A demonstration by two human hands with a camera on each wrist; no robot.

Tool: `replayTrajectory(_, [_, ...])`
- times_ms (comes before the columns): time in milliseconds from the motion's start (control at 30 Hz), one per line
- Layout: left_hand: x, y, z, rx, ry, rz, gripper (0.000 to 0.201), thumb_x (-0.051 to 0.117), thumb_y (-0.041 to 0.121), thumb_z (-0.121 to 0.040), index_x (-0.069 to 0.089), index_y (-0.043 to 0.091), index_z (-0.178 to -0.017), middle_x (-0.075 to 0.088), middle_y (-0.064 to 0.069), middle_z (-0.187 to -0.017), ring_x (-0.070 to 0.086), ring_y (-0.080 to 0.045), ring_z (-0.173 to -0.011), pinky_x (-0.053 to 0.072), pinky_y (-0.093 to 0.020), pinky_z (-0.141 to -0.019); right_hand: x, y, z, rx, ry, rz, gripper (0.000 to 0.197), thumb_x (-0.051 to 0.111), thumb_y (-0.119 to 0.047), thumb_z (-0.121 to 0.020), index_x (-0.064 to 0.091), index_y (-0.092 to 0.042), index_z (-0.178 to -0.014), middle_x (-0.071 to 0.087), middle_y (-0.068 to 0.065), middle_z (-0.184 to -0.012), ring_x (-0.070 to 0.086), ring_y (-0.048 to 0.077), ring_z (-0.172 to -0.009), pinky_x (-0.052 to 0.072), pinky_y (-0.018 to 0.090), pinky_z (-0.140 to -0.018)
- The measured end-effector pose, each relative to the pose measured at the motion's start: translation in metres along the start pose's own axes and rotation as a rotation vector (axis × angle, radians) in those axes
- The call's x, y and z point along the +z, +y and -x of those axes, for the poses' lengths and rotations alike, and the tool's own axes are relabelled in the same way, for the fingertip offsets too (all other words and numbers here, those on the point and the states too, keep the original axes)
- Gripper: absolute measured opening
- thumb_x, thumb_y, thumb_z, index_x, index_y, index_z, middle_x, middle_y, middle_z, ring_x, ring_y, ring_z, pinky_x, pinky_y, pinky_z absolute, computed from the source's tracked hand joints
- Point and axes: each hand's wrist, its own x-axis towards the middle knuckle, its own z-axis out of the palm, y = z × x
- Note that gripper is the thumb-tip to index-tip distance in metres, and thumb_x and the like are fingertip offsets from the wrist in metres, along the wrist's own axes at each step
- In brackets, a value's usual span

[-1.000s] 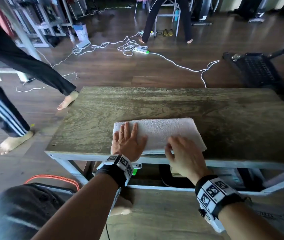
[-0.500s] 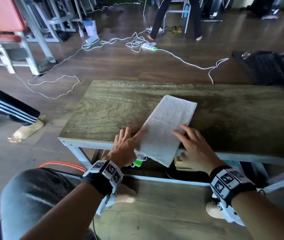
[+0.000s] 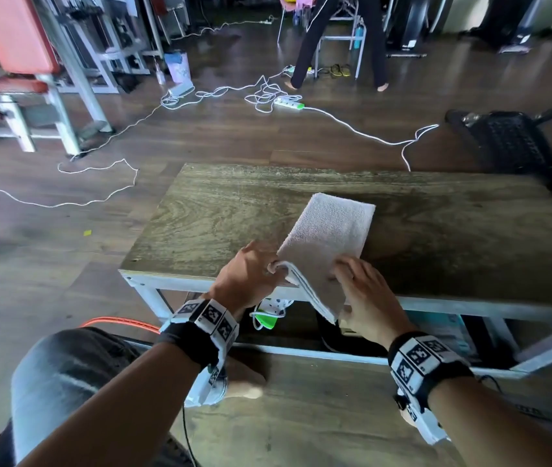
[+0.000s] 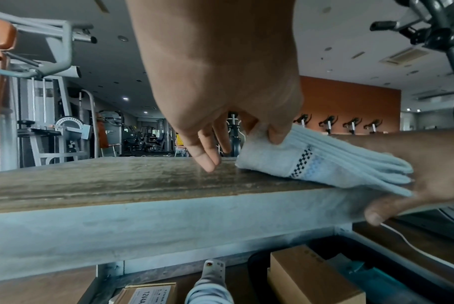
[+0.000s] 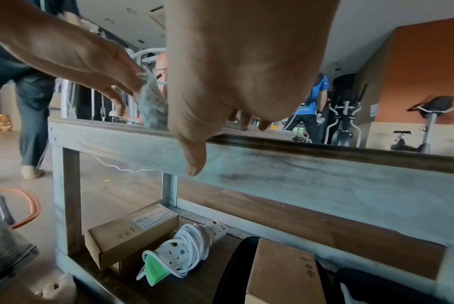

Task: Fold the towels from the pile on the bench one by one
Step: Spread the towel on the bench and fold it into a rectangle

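A folded white towel point(image 3: 331, 234) lies slanted on the wooden bench point(image 3: 220, 224), its near end hanging over the front edge. My left hand point(image 3: 269, 266) pinches the towel's near left corner between thumb and forefinger; the left wrist view shows that pinch on the stacked layers point(image 4: 311, 164), with the other fingers point(image 4: 208, 160) pointing down at the bench. My right hand point(image 3: 352, 274) rests its straight fingers on top of the towel's near right side. In the right wrist view its thumb point(image 5: 194, 164) hangs free in front of the bench edge. No towel pile is in view.
Under the bench a shelf holds cardboard boxes point(image 5: 132, 232) and a coiled power strip point(image 5: 184, 246). White cables point(image 3: 267, 96) trail over the floor beyond. A person's legs point(image 3: 308, 45) stand far back, a black mesh seat point(image 3: 503, 139) is at right, and a gym machine point(image 3: 32, 79) at left.
The towel has been turned from crosswise to slanted lengthwise, its near end drawn over the front edge. My left hand went from flat on it to pinching its corner. The passer-by at left has gone.
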Motion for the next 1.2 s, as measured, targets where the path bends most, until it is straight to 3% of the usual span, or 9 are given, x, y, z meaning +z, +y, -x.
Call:
replayTrajectory(133, [-0.004, 0.009, -0.003, -0.066, 0.115, 0.119, 0.048, 0.054, 0.052, -0.082, 0.062, 0.005, -0.074, 0.063, -0.006, -0.071, 0.060, -0.025, -0.063, 0.050, -0.038, -0.058, -0.002, 0.007, -0.001, 0.025, 0.047, -0.147, 0.046, 0.076, -0.018, -0.075, 0.060, -0.025, -0.117, 0.055, -0.009, -0.125, 0.052, 0.016, -0.119, 0.041, 0.033, -0.105])
replayTrajectory(300, [-0.015, 0.028, -0.002, -0.133, 0.152, 0.382, 0.039, 0.056, 0.044, -0.095, 0.062, 0.009, -0.080, 0.049, 0.007, -0.059, 0.043, -0.006, -0.052, 0.039, -0.029, -0.048, -0.032, 0.000, -0.009, 0.238, 0.006, -0.596, 0.021, 0.060, -0.024, -0.096, 0.065, -0.028, -0.116, 0.072, -0.011, -0.096, 0.068, 0.006, -0.085, 0.055, 0.025, -0.077])
replayTrajectory(433, [-0.014, 0.035, 0.004, -0.222, -0.066, 0.578, 0.023, 0.073, 0.033, -0.086, 0.074, 0.018, -0.103, 0.073, 0.017, -0.079, 0.067, 0.002, -0.075, 0.054, -0.022, -0.072, -0.039, 0.010, -0.017, 0.360, -0.055, -0.763, 0.026, 0.059, -0.042, -0.093, 0.067, -0.026, -0.112, 0.076, 0.000, -0.091, 0.072, 0.019, -0.085, 0.059, 0.047, -0.081])
replayTrajectory(533, [-0.006, 0.023, 0.000, -0.283, -0.087, 0.434, 0.020, 0.075, 0.029, -0.082, 0.074, 0.009, -0.086, 0.073, -0.007, -0.075, 0.062, -0.008, -0.065, 0.052, -0.037, -0.063, -0.041, 0.014, -0.022, 0.399, -0.088, -0.821, 0.026, 0.062, -0.042, -0.092, 0.068, -0.027, -0.113, 0.076, 0.000, -0.098, 0.073, 0.017, -0.092, 0.058, 0.047, -0.087])
replayTrajectory(633, [-0.001, 0.020, -0.014, -0.345, -0.017, 0.454, 0.042, 0.069, 0.039, -0.080, 0.063, -0.003, -0.074, 0.057, -0.006, -0.060, 0.049, -0.014, -0.054, 0.039, -0.031, -0.052, -0.047, 0.016, -0.030, 0.399, -0.054, -0.877, 0.016, 0.065, -0.033, -0.094, 0.069, -0.026, -0.109, 0.075, -0.005, -0.097, 0.072, 0.008, -0.089, 0.060, 0.035, -0.078])
replayTrajectory(767, [0.003, 0.018, -0.052, -0.338, 0.045, 0.362, 0.047, 0.068, 0.041, -0.088, 0.057, -0.003, -0.075, 0.051, 0.000, -0.060, 0.043, -0.012, -0.049, 0.035, -0.025, -0.046, -0.050, 0.025, -0.058, 0.492, 0.097, -0.816, 0.021, 0.066, -0.034, -0.093, 0.062, -0.018, -0.080, 0.071, 0.004, -0.077, 0.069, 0.015, -0.068, 0.053, 0.036, -0.059])
replayTrajectory(900, [0.016, 0.009, -0.080, -0.483, -0.044, 0.283, 0.019, 0.067, 0.035, -0.084, 0.062, 0.017, -0.089, 0.070, -0.003, -0.088, 0.068, -0.019, -0.076, 0.059, -0.033, -0.065, -0.042, 0.039, -0.083, 0.623, -0.040, -0.751, 0.020, 0.064, -0.036, -0.093, 0.066, -0.016, -0.091, 0.072, 0.004, -0.087, 0.071, 0.019, -0.077, 0.062, 0.039, -0.071])
replayTrajectory(1000, [0.026, 0.005, -0.080, -0.533, -0.029, 0.198, 0.008, 0.064, 0.025, -0.082, 0.063, 0.018, -0.081, 0.070, -0.001, -0.077, 0.064, -0.016, -0.063, 0.053, -0.025, -0.049, -0.038, 0.045, -0.092, 0.650, -0.098, -0.674, 0.016, 0.062, -0.030, -0.092, 0.067, -0.015, -0.091, 0.072, 0.004, -0.089, 0.071, 0.020, -0.081, 0.061, 0.047, -0.076])
replayTrajectory(1200, [0.032, 0.004, -0.079, -0.470, 0.105, 0.163, 0.019, 0.059, 0.032, -0.087, 0.058, 0.014, -0.082, 0.063, 0.000, -0.071, 0.058, -0.017, -0.059, 0.046, -0.027, -0.049, -0.031, 0.048, -0.100, 0.607, -0.029, -0.523, 0.018, 0.064, -0.032, -0.094, 0.063, -0.019, -0.106, 0.063, -0.007, -0.098, 0.061, 0.011, -0.084, 0.040, 0.018, -0.058])
